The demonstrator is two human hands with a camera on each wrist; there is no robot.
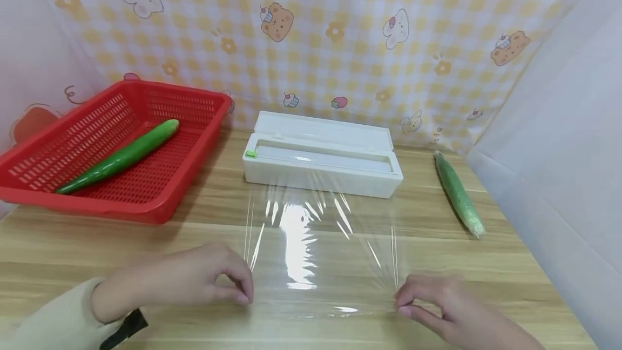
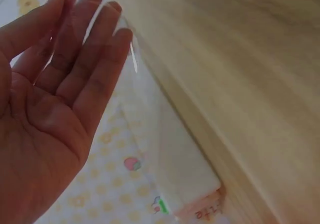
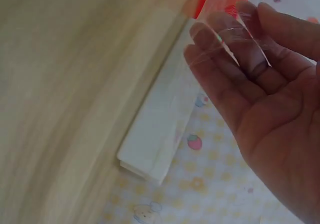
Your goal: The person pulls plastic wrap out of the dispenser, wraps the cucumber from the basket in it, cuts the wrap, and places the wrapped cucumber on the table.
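Note:
A sheet of clear plastic wrap (image 1: 320,253) stretches over the table toward the person from a white wrap dispenser box (image 1: 320,177), whose lid stands raised. My left hand (image 1: 214,277) pinches the near left corner of the wrap between thumb and forefinger. At the near right corner, my right hand (image 1: 437,304) pinches it the same way. Both wrist views show the thumb meeting the index finger, in the left hand (image 2: 60,89) and the right hand (image 3: 265,69), with the film passing across the other fingers. A small green slider (image 1: 250,154) sits at the box's left end.
At the left stands a red plastic basket (image 1: 162,212) with a green cucumber (image 1: 121,158) inside. On the right, a cucumber (image 1: 457,193) that looks wrapped in film lies on the wooden table (image 1: 204,220). A checked cloth (image 1: 316,58) hangs behind the box.

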